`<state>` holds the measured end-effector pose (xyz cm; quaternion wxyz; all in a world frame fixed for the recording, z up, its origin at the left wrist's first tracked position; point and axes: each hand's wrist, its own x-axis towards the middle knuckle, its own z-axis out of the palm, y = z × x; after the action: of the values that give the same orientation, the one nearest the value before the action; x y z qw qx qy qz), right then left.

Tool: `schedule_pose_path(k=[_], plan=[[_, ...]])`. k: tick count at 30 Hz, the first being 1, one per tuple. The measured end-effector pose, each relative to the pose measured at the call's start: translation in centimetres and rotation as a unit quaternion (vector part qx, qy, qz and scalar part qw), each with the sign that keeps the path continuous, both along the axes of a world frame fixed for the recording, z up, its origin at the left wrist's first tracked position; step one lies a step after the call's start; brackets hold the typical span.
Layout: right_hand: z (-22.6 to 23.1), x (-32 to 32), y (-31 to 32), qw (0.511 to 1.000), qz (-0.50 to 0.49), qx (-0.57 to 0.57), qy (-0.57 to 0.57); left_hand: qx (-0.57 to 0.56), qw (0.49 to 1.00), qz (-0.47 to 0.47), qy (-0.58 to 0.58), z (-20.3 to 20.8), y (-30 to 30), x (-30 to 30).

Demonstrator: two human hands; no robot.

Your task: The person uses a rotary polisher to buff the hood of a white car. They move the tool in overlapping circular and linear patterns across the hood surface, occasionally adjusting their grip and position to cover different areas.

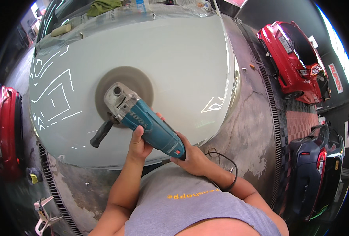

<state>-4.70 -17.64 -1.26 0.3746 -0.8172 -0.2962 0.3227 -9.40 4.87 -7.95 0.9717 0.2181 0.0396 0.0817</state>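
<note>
A teal and grey angle polisher (149, 128) is held in both of my hands above a pale car hood (182, 51). Its round pad (145, 76) looks blurred, as if spinning, and lies against the hood left of the middle. My left hand (139, 145) is closed round the body from the left, thumb on top. Around the rear end of the tool my right hand (190, 157) is wrapped. The black side handle (101, 133) sticks out to the left with no hand on it. A dark cord (235, 169) loops by my right forearm.
Plastic sheeting and newspaper (143, 10) cover the windshield end, with a green cloth (103, 6) and a pale roll (61, 30) on top. Red cars (288, 59) and a dark car (312, 173) stand to the sides. Drain grates (267, 90) run along the concrete floor.
</note>
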Motion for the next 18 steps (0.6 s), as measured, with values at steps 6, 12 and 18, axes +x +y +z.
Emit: schedule_pose_path(k=[6, 12, 18], plan=[[-2.0, 1.5, -7.4, 0.993, -0.064, 0.053, -0.082, 0.032, 0.993, -0.11, 0.032, 2.1, -5.4, 5.6], [-1.0, 2.9, -13.8, 0.951, -0.284, 0.07, 0.101, 0.03, 0.977, -0.201, 0.067, 3.1, -13.1, 14.3], [2.2, 8.4, -17.8, 0.931, -0.327, 0.109, 0.123, 0.061, 0.97, -0.227, 0.069, 5.2, -17.2, 21.8]])
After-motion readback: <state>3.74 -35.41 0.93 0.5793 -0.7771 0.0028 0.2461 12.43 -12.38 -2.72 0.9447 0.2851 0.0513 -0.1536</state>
